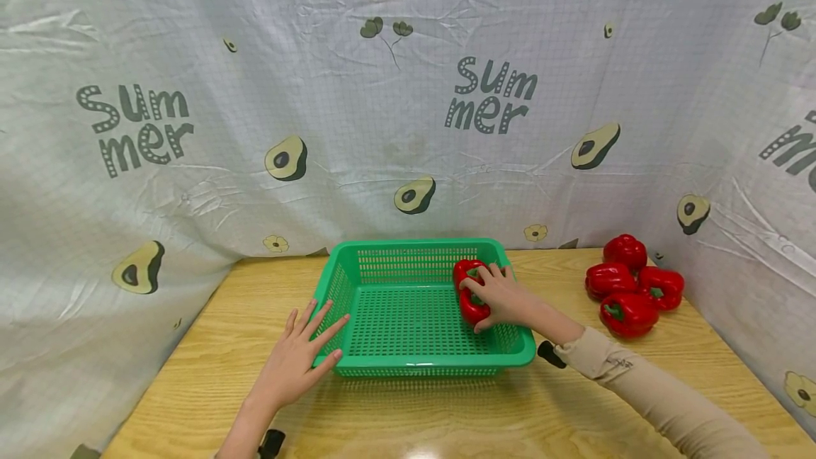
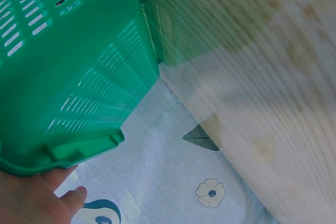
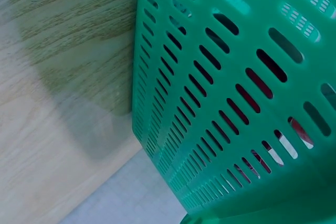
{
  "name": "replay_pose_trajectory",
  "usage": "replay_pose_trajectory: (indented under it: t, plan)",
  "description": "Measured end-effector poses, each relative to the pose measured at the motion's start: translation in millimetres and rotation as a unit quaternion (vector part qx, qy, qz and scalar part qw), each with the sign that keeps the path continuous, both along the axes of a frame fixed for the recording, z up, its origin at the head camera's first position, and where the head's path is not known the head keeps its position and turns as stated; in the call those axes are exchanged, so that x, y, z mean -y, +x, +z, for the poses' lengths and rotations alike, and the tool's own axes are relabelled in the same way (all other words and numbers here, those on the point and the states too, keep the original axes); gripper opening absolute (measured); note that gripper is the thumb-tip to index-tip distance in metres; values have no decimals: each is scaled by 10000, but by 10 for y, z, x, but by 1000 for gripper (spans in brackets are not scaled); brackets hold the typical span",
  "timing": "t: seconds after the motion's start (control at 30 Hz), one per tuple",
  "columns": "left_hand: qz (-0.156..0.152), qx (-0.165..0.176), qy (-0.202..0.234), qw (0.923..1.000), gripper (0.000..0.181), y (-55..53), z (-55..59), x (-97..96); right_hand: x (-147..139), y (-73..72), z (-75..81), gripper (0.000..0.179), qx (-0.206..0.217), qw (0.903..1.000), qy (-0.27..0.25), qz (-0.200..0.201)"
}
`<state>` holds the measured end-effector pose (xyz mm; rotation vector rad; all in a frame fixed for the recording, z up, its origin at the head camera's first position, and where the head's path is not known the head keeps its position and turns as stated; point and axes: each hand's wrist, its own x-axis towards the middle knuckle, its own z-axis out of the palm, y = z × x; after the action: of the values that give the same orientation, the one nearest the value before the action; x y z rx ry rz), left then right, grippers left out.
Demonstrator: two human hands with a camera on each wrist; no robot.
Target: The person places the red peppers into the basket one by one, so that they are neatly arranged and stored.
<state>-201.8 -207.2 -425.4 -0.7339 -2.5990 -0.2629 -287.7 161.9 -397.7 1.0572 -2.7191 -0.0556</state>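
Left hand [image 1: 295,365] is resting spread on the basket's left rim [image 1: 329,271]; right hand [image 1: 503,297] is gripping a pepper [image 1: 472,312], best released gently.

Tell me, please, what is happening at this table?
A person is handling red peppers with bare hands. The right hand reaches into a green plastic basket, its fingers curved around a red pepper; what looks like a second one lies just behind it. The left hand rests at the basket's left rim with fingers spread. Four more peppers sit together on the wooden table, right of the basket.
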Motion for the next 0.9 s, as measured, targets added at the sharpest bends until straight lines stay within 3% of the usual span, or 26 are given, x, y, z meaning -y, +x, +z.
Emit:
replay_pose_trajectory:
  t: [0.4, 0.9]
  plan:
    - [2, -29, 6, 10000, 53, -7, -5, -8, 10, -1, -39, 70, 52, 10000, -19, 60]
    - [41, 66, 54, 10000, 55, -9, -13, -6, 18, -7, -44, 74, -38, 9994, 342, 70]
